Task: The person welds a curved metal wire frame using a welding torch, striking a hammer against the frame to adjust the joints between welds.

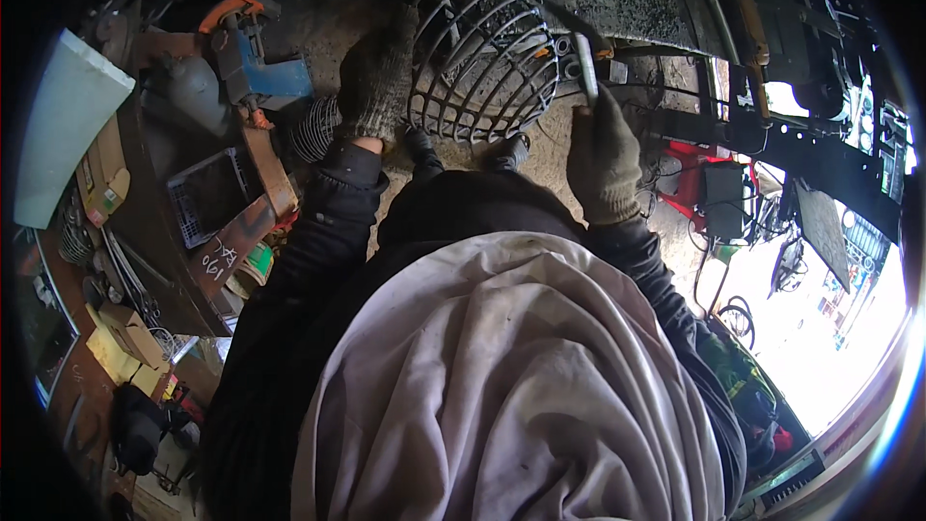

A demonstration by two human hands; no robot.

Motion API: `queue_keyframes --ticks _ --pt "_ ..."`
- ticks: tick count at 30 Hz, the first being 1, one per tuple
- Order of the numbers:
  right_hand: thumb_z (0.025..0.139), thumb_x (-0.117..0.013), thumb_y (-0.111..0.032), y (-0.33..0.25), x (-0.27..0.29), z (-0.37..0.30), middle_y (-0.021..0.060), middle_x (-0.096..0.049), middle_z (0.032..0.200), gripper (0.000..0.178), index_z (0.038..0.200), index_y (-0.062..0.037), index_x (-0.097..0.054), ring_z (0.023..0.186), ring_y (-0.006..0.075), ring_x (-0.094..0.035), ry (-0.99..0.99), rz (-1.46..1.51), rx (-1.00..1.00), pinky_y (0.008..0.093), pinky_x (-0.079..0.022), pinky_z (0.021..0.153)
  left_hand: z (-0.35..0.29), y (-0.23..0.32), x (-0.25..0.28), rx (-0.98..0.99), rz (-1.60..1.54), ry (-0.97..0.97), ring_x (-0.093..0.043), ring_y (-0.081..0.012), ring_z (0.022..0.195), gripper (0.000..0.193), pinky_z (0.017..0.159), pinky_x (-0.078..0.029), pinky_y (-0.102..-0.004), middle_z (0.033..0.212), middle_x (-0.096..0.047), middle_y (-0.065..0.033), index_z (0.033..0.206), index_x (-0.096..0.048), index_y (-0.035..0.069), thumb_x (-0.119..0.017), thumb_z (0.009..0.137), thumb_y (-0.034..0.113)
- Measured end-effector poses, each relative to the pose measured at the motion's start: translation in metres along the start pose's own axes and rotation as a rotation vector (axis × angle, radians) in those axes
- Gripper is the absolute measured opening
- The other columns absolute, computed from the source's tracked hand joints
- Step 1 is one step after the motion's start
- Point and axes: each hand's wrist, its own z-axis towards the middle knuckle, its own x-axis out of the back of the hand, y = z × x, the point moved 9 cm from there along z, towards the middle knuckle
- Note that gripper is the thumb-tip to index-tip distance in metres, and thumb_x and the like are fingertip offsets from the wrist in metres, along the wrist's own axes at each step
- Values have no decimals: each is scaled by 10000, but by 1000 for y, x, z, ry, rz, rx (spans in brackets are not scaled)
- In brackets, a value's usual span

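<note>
Grey metal: one barred basket by one left hand, grip unclear; one rod in one clenched right hand.

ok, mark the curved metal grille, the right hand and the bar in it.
Curved metal grille (488,66): head view, its middle rods.
Right hand (605,156): head view, its gloved back.
Metal bar (585,68): head view, mid-length.

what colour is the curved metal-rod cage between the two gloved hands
The curved metal-rod cage is dull silvery grey, best seen in the head view.
</note>
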Motion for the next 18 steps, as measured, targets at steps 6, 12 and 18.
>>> queue_keyframes --ticks 6,12,18 --pt "995 -532 -206 -3 -5 3 241 -666 940 339 1284 -32 -569 863 413 -674 -7 4 -22 448 -529 708 3 -12 -7 -318 138 107 -640 -314 779 406 723 -482 -415 858 -658 -165 1199 -644 71 -519 1018 412" --pt "1003 -532 -240 1 4 -2 232 -650 904 270 1164 -27 -568 829 443 -644 50 219 -137 487 -507 691 7 -30 -18 -77 1 -18 -653 -326 794 527 700 -522 -441 868 -652 -159 1443 -424 127 -586 942 89" --pt "1014 -532 -234 4 -4 4 209 -638 859 262 1172 -33 -588 793 398 -655 -1 258 -148 443 -500 673 -14 19 -13 -593 547 160 -647 -322 769 428 689 -515 -432 847 -641 -158 1373 -495 112 -579 954 129"
